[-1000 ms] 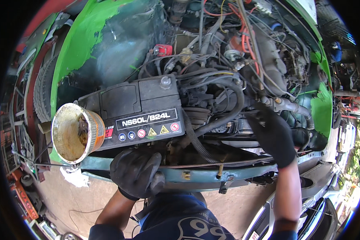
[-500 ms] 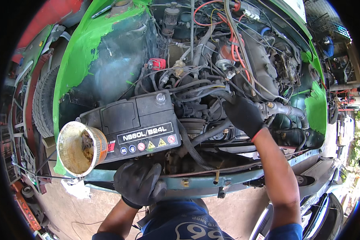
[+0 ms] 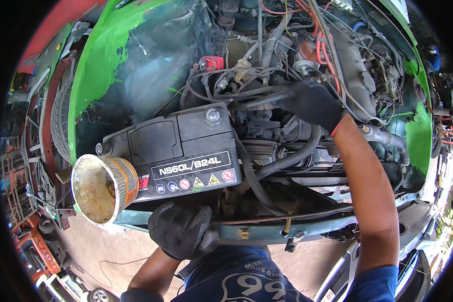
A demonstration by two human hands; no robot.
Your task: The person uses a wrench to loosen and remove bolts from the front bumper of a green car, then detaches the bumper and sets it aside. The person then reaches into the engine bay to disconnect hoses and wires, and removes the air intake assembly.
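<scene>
My right hand point(image 3: 314, 106), in a black glove, reaches over the engine. Its fingers, slightly blurred, close around the end of a dark hose point(image 3: 264, 100) that runs left behind the battery. At the front edge of the engine bay, my left hand point(image 3: 180, 230) is curled in a black glove beside the teal front crossmember point(image 3: 259, 231). What its fingers hold, if anything, is hidden. A black car battery point(image 3: 181, 146) stands just beyond it, tilted in view, with a bare metal terminal point(image 3: 213, 116) on top. A stained white and orange tub point(image 3: 125, 183) sits at the battery's left end.
A red battery clamp point(image 3: 211, 63) lies on the cables behind the battery. Red ignition leads point(image 3: 323, 48) rise from the distributor. A ribbed black conduit point(image 3: 254, 181) curves down beside the battery. Bright green paint covers part of the left fender point(image 3: 93, 65). A tyre point(image 3: 61, 121) stands outside it.
My right hand has moved up and away over the engine, and the hose end has lifted with it. The left hand stays by the crossmember. The whole view has shifted slightly.
</scene>
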